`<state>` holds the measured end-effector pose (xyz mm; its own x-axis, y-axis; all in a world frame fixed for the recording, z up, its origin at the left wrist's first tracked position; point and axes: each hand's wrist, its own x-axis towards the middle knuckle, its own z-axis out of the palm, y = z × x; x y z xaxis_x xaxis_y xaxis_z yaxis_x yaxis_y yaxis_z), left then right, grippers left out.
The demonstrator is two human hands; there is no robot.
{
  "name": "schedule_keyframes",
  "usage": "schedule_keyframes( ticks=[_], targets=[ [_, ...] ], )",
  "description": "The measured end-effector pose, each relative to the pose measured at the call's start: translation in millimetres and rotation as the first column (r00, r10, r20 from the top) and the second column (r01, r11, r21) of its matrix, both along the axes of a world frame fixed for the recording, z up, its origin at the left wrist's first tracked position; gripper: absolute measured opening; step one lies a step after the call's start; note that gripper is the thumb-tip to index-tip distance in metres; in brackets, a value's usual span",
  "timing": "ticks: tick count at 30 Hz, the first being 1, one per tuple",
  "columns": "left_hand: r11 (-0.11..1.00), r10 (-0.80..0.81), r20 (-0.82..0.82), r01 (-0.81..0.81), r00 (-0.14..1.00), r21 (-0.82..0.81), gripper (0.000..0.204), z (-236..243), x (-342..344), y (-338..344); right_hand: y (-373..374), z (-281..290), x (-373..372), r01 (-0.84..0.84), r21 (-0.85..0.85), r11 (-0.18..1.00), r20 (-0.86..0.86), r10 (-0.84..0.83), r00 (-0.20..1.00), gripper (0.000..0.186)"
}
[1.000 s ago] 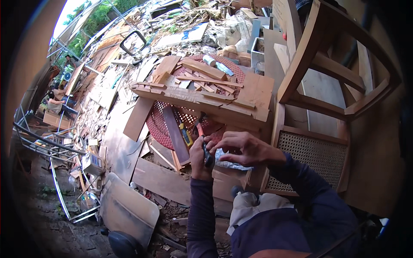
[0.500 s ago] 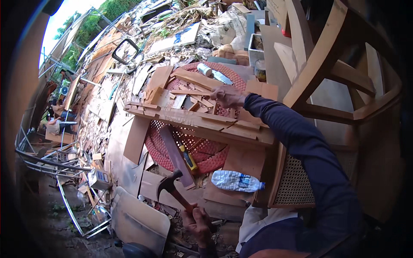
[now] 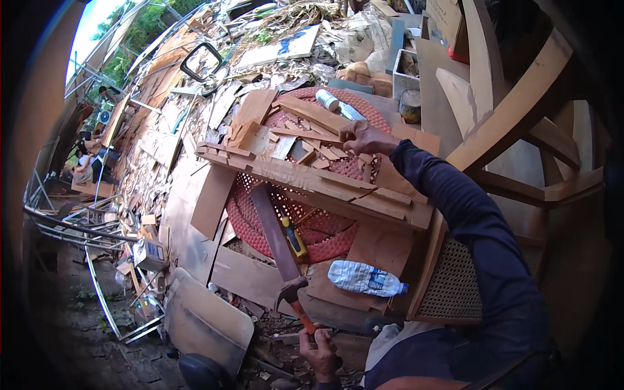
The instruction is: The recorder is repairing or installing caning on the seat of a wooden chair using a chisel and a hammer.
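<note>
In my left hand (image 3: 318,354), low in the view, is a claw hammer (image 3: 304,315) with an orange handle, its head raised. My right hand (image 3: 367,138) has its fingers curled just beyond a long wooden beam (image 3: 292,175), above loose wood strips (image 3: 318,144); whatever it holds is too small to make out. Thin wood pieces lie along the beam's top. Beneath are a round red woven mat (image 3: 244,214), a dark wooden slat (image 3: 273,227) and a yellow-handled tool (image 3: 296,239).
A crumpled plastic bottle (image 3: 365,277) lies nearest me on a board. Beyond the beam stands a white bottle (image 3: 327,99). At right are a wooden chair frame (image 3: 513,104) and a cane panel (image 3: 448,279). Scrap covers the ground at left, where people (image 3: 91,162) sit far off.
My left hand has lowered the hammer toward me and slightly right. My right hand has lifted slightly off the wood strips. The whole view has shifted a little.
</note>
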<state>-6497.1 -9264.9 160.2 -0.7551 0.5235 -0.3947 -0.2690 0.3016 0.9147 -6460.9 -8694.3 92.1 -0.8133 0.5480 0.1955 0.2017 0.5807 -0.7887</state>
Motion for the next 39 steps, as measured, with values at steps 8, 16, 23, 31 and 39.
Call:
schedule_keyframes(
  ticks=[8,16,23,31,39],
  targets=[
    [0.992,-0.116,-0.258,0.123,0.959,0.011,0.015,-21,-14,-82,-154,120,78,0.104,-0.472,0.875,-0.132,-0.186,0.974,0.029],
    [0.915,-0.314,-0.42,0.39,0.852,0.107,0.021,3,1,-128,-254,92,217,0.199,-0.722,0.663,-0.183,-0.46,0.869,0.026],
    [0.708,-0.614,-0.496,0.706,0.614,-0.003,0.019,-4,2,-140,-377,9,373,0.546,-0.567,0.617,-0.196,-0.745,0.638,0.043],
    [0.566,-0.797,-0.407,0.787,0.446,-0.245,0.014,-38,77,-103,-414,-45,419,0.828,0.277,0.487,-0.11,-0.84,0.531,0.018],
    [0.45,-0.865,-0.373,0.847,0.335,-0.284,0.016,-70,144,-17,-395,-75,440,0.619,0.49,0.614,0.056,-0.731,0.68,0.041]
  ],
)
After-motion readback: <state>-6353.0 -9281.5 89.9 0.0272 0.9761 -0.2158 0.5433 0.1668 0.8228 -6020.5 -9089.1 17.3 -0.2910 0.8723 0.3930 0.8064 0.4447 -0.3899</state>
